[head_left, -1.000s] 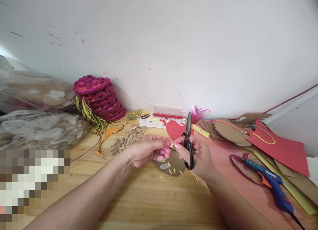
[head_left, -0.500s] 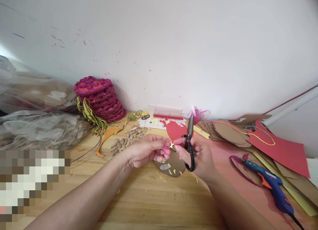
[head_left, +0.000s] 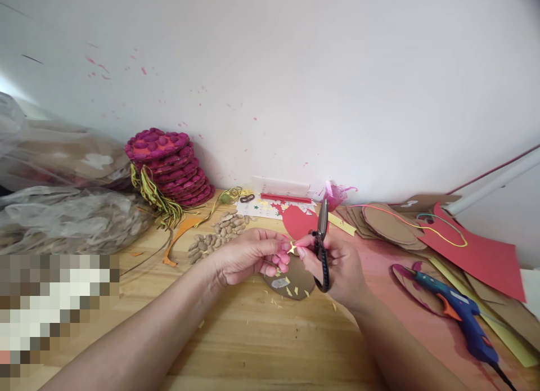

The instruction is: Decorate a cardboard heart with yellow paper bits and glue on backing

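Presently in the hands: one yellow star (head_left: 292, 248), small, apparently paper, four points made out, raised above the middle of the wooden surface (head_left: 253, 346).
Left hand (head_left: 257, 256): thumb and finger pinched on one side of the star.
Right hand (head_left: 337, 261): scissors (head_left: 323, 222) lodged in the grasp, blades seemingly together, tips toward the surface's far edge; thumb and fingertip at the star's other side, their exact grip too small to tell.
Below: one cardboard disc (head_left: 301, 278), partly hidden, strewn with yellow scraps (head_left: 296, 291).
Toward the far edge: white sheet (head_left: 248, 209) bearing small stars; red paper (head_left: 297, 221).
Toward the right edge: glue gun (head_left: 458, 306), well apart from both hands.

Handling notes, by judgement: so thin a piece probably creases easily; a light pinch near its centre, turned by the fingertips, should spare the points. Blades best parked together and pointed away from the left fingers while both hands share the star. If the blades are used, short snips over the disc would suit, left fingertips well behind the cutting line.
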The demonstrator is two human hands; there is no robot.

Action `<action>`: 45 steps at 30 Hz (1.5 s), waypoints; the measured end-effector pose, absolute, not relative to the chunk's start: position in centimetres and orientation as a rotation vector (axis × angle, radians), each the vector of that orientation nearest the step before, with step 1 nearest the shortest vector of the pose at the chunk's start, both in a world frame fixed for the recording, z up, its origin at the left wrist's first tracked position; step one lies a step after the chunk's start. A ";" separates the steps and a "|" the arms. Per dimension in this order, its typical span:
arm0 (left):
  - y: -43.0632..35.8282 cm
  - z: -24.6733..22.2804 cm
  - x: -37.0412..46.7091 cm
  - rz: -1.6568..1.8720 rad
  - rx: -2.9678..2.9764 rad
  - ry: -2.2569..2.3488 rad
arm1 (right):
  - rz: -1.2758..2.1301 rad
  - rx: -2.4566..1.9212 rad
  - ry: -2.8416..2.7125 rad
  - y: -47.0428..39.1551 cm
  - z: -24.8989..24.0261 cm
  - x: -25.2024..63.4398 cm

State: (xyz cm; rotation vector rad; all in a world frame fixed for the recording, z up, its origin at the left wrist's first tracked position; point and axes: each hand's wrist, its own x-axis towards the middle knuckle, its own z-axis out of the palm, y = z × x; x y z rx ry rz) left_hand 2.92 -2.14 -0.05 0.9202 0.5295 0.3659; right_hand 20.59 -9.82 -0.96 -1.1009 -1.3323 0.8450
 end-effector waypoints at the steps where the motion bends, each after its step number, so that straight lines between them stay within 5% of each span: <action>1: -2.1 -0.1 2.9 0.365 0.923 0.529 | 0.822 -1.104 -1.350 -9.8 -1.0 20.6; 28: -1.8 -0.4 3.0 0.395 1.052 0.538 | 0.643 -1.132 -1.445 -9.9 -0.6 20.8; 33: -2.1 0.2 3.1 0.624 1.214 0.505 | 0.625 -1.255 -1.381 -9.8 -0.5 20.7; 38: -2.9 1.0 3.2 0.894 1.421 0.571 | 0.950 -1.271 -1.306 -9.8 -0.4 20.5; 45: -2.9 0.2 2.3 1.299 2.296 0.633 | 1.175 -1.252 -1.137 -9.6 -0.2 21.0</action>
